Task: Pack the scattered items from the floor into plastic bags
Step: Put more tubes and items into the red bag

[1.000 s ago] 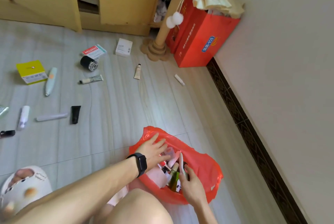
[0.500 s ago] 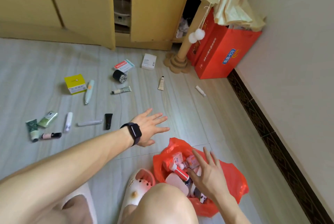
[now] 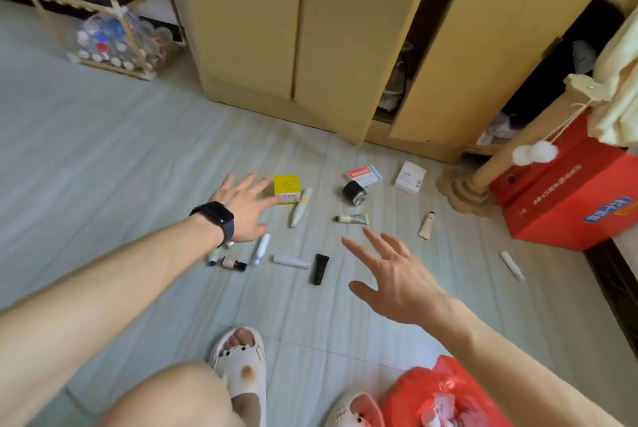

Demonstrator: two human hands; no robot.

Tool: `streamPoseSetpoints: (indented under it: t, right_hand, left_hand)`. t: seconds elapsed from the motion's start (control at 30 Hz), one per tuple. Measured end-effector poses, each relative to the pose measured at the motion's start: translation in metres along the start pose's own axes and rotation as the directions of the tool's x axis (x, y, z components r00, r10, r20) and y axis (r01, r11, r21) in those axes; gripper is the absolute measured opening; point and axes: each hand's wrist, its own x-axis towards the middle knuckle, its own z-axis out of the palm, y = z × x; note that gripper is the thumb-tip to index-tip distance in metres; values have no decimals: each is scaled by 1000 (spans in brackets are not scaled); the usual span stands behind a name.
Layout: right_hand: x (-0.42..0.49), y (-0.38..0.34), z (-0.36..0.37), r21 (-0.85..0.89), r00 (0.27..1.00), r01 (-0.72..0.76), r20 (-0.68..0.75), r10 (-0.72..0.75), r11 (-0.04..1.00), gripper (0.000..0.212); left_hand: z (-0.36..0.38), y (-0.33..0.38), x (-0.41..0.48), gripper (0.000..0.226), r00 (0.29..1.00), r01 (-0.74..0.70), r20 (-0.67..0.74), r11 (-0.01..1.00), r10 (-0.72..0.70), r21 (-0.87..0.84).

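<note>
Since half a second ago both my hands have left the bag and swung out over the floor, and my view has lifted toward the cabinet. My left hand (image 3: 245, 207), watch on the wrist, is spread wide and empty, fingertips just short of the yellow box (image 3: 286, 189). My right hand (image 3: 390, 271) is also splayed and holds nothing, hovering above the floor near the black tube (image 3: 320, 268) and the small cream tube (image 3: 352, 219).

I judge this to be the reach for the next batch: one load is in, and plenty is not yet packed. Next I need each hand to come down and close on something, the box on the left, one of the tubes on the right, then carry back toward my feet.

The red plastic bag (image 3: 414, 395) sits on the floor at the bottom right, by my slippered foot, mouth open, with pale packets and small items inside; I cannot make out which.

Scattered ahead lie the pale green pen-shaped device (image 3: 299, 207), a black round jar (image 3: 354, 192), two white cartons nearer the cabinet, a white tube (image 3: 290, 260) and small bottles partly hidden under my left wrist.
</note>
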Motion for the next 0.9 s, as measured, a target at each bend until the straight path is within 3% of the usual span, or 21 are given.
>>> streamPoseSetpoints:
  t: [0.1, 0.2, 0.3, 0.4, 0.53, 0.6, 0.73, 0.9]
  right_hand:
    - [43, -17, 17, -37, 984, 75, 163, -68, 996, 74]
    - [83, -25, 53, -59, 955, 50, 294, -30, 997, 75]
    - [122, -20, 100, -33, 911, -89, 402, 95, 995, 80]
    - [157, -11, 148, 55, 862, -267, 461, 213, 962, 86]
    - [194, -7, 202, 197, 861, -444, 365, 355, 874, 86]
    - [208, -13, 220, 210, 886, -440, 262, 384, 873, 81]
    - [226, -28, 234, 184, 943, -333, 79, 324, 925, 46]
    - [227, -26, 232, 38, 929, -349, 147, 340, 936, 35]
  left_hand:
    - [67, -26, -13, 77, 974, 178, 159, 978, -160, -106]
    - [136, -37, -23, 78, 925, 288, 302, 945, -232, -154]
    - [194, -35, -22, 82, 888, 326, 385, 934, -251, -143]
    - [229, -31, -8, 82, 895, 346, 361, 918, -261, -195]
    - [252, -27, 25, 76, 958, 255, 193, 939, -212, -232]
    - [265, -25, 34, 67, 969, 238, 138, 924, -205, -299]
    - [275, -8, 42, 32, 972, 231, 117, 901, -201, -367]
    - [256, 11, 37, 38, 981, 137, 171, 952, -92, -275]
